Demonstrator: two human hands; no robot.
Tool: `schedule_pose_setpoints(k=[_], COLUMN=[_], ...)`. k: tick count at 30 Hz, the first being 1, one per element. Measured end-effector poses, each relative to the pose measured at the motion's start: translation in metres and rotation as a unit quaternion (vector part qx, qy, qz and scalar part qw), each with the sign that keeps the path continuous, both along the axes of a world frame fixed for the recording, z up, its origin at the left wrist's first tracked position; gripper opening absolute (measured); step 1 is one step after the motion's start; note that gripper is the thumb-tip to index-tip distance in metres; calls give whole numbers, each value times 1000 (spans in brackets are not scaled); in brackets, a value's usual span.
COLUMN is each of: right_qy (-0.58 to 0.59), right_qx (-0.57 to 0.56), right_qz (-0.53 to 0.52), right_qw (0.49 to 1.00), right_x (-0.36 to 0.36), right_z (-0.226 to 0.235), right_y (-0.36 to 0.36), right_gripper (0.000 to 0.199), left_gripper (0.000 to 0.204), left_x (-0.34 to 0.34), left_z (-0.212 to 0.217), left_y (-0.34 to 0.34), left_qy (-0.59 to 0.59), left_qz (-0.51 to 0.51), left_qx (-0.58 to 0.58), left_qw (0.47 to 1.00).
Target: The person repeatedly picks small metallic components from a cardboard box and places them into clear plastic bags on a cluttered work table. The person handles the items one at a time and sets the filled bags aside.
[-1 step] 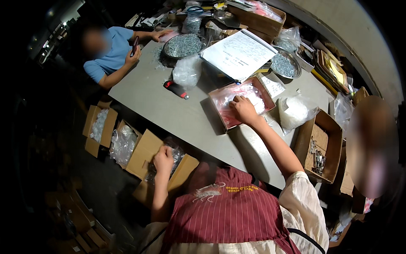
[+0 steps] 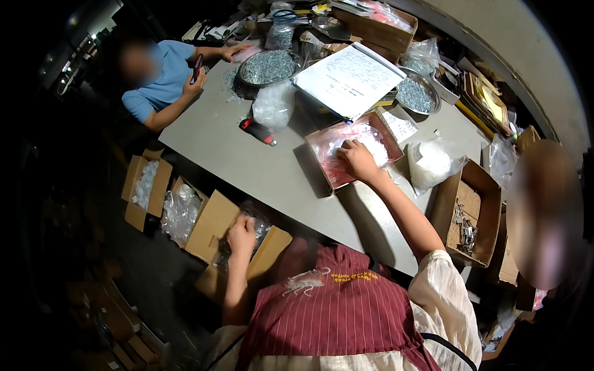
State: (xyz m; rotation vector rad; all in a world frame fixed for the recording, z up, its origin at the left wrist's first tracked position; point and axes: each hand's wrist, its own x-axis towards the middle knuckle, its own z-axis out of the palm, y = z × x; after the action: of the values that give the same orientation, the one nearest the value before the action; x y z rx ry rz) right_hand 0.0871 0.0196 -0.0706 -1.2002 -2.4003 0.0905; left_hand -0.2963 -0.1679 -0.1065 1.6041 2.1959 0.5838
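My right hand [image 2: 359, 159] reaches into a shallow cardboard box [image 2: 335, 187] on the table, its fingers curled down onto small clear plastic bags with red edges [image 2: 335, 171]. White small pieces [image 2: 377, 147] lie beside the fingers in the same box. What the fingertips pinch, if anything, is hidden. Below the table edge, my left hand [image 2: 241, 235] is closed over an open cardboard box [image 2: 270, 252] containing clear plastic bags [image 2: 260, 229]. Whatever the left fingers hold is too small or covered to make out.
A clipboard with handwritten paper [image 2: 349, 80], a red-black cutter [image 2: 257, 132] and a bag of white pieces [image 2: 431, 166] lie around the box. Metal parts fill a round pan [image 2: 270, 67]. A box of metal pieces [image 2: 489, 204] stands right. A co-worker [image 2: 170, 74] holds a phone.
My left hand has shifted slightly right and down over the lower box. The right hand stays in the shallow box, almost unmoved.
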Motion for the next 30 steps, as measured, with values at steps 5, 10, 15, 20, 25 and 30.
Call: schedule_pose_setpoints(k=[5,10,15,20,25,30], right_qy=[115,73,145,-56,-92,-45], right_qx=[-66,23,-15,-53,-99,-125], right_qz=[-15,67,43,-279,-296,-333], right_qw=[991,995,988,957,946,934], right_x=[7,-13,13,113,127,125], right_z=[35,89,92,-1,-37,-40], right_y=[-27,-94,-109,-100,-110,-123], right_gripper=[26,23,21,27,14,15], left_gripper=[26,40,23,14,24,26], left_x=[49,147,173,173,188,196], left_z=[41,139,109,98,107,99], left_y=[23,58,63,49,36,30], left_qy=[-76,-36,-98,-142,-180,-187], left_qz=[-116,-314,-389,-415,-391,-397], left_qx=[141,265,175,98,72,93], left_qw=[980,911,899,893,900,894])
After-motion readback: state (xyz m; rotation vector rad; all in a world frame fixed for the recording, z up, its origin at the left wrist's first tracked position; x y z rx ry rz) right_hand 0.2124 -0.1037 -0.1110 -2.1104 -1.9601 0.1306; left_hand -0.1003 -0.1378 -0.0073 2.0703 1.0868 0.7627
